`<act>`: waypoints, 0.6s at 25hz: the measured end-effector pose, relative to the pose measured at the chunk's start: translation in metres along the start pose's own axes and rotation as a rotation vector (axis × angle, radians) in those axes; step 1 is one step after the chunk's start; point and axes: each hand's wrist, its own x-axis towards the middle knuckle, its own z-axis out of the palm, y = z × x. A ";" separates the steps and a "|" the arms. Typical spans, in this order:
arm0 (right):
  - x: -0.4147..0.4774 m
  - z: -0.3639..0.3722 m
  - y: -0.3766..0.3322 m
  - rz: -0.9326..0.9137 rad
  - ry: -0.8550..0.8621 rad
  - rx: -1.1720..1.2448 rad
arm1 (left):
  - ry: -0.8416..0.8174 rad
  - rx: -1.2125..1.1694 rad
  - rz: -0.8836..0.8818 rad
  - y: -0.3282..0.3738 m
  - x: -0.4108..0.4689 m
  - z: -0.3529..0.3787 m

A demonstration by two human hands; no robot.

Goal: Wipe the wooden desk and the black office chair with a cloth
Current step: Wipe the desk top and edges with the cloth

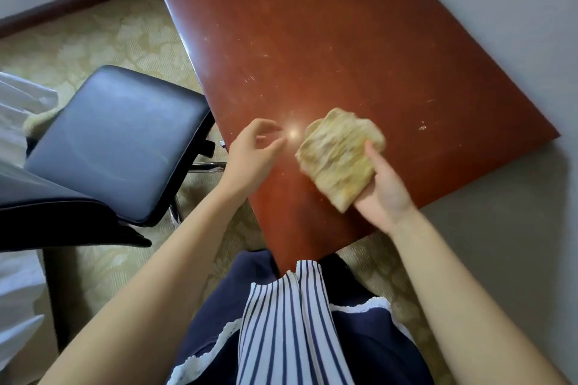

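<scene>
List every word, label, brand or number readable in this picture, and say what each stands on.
None: no text shows on the reddish-brown wooden desk, the black padded office chair, the crumpled beige cloth held in the right hand, or the navy and white striped clothing.

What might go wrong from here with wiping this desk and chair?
The folded beige cloth lies on the right hand, pinned by the thumb; it may slip or unfold mid-stroke. White specks by the right edge of the reddish-brown wooden desk are easily missed. The black padded office chair stands close beside the desk; swept-off grit could land on it.
</scene>
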 end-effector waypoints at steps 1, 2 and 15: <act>0.003 -0.005 -0.009 -0.123 0.062 -0.107 | 0.015 0.018 -0.051 -0.011 -0.001 0.002; 0.007 -0.009 -0.017 -0.226 0.161 -0.286 | 0.021 0.029 -0.113 -0.023 -0.004 0.005; 0.029 -0.020 0.094 -0.522 -0.068 -2.089 | 0.009 -0.115 -0.492 -0.083 -0.051 0.036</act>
